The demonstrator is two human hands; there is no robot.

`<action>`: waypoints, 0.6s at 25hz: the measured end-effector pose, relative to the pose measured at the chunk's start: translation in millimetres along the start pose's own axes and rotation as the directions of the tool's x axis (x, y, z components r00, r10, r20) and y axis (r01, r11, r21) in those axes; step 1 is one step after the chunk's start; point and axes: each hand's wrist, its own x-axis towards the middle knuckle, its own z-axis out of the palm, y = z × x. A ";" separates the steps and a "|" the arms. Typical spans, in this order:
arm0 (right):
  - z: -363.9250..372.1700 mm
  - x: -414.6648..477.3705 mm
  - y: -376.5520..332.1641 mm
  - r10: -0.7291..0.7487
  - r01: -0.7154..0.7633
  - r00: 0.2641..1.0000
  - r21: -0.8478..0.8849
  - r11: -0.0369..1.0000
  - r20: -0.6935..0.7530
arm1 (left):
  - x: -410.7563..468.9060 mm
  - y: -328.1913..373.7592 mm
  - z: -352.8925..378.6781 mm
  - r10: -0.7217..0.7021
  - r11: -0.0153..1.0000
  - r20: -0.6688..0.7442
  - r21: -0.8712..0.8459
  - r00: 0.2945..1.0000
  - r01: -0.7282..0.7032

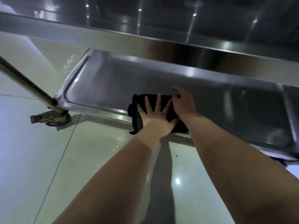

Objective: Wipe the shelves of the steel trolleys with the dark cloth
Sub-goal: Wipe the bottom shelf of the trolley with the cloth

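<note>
Crumpled black fabric cloth point(134, 113) sits on the near rim of the dished stainless-steel bottom shelf point(129, 78), partly overhanging that rim. Left hand point(155, 117) lies flat on it, fingers splayed, pressing. Right hand point(182, 104) is touching alongside, on the cloth end deeper into the shelf; fingers bent, can't tell if pinching or just pressing. Cloth looks soft and light, likely to bunch and slide on slick steel. Best hold: palm on its middle, kept spread.

A glossy pale tiled floor point(40, 159) carries a bright round light reflection point(177, 181). Just above that reflection lies a small yellowish speck point(176, 155). Far left of it runs a diagonal grout line point(57, 168). Far right of it shows a white scrap point(291, 166), which cannot be made out.
</note>
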 end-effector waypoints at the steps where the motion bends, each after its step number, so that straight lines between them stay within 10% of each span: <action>1: -19.9 -5.3 9.8 0.028 -0.026 0.999 -0.090 0.996 0.019 | -4.5 21.6 0.8 0.016 1.000 0.022 -0.011 1.000 -0.016; 9: -48.1 -27.9 7.5 0.071 0.014 0.987 -0.519 0.854 0.143 | -35.7 7.2 -35.9 0.072 0.957 -0.258 -0.256 0.964 -0.140; 15: -89.7 -69.3 -7.7 -0.110 0.190 0.975 -0.473 0.861 0.192 | -52.0 2.0 -76.5 0.133 0.984 -0.279 0.152 0.951 -0.093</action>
